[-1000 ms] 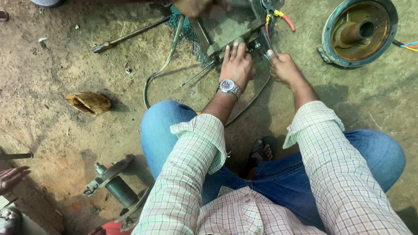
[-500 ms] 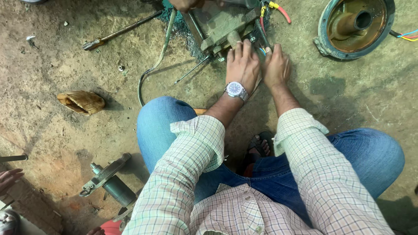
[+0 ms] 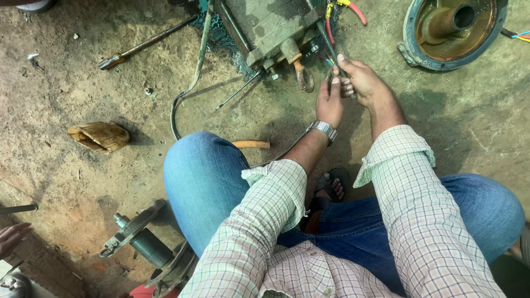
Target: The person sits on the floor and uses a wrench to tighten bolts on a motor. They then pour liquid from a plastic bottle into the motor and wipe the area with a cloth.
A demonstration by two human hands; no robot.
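Note:
I crouch over a dirty green motor body (image 3: 274, 26) lying on the ground. My left hand (image 3: 330, 102), with a metal wristwatch (image 3: 322, 129), pinches a thin dark cable (image 3: 330, 52) just below the motor. My right hand (image 3: 364, 83) grips the same cable a little higher, fingers curled around it. The cable runs up to the motor beside red and yellow wires (image 3: 343, 8). Both hands meet close together in front of the motor's lower right corner.
A round green motor end cover (image 3: 450, 30) lies at the top right. A long screwdriver-like tool (image 3: 144, 42) lies at the top left, a crumpled brown scrap (image 3: 99, 136) at left. A rotor shaft part (image 3: 142, 240) sits lower left. Another person's hand (image 3: 11, 236) shows at the left edge.
Both hands lifted off the motor body and came together on the cable to its right. The view has shifted closer to the motor.

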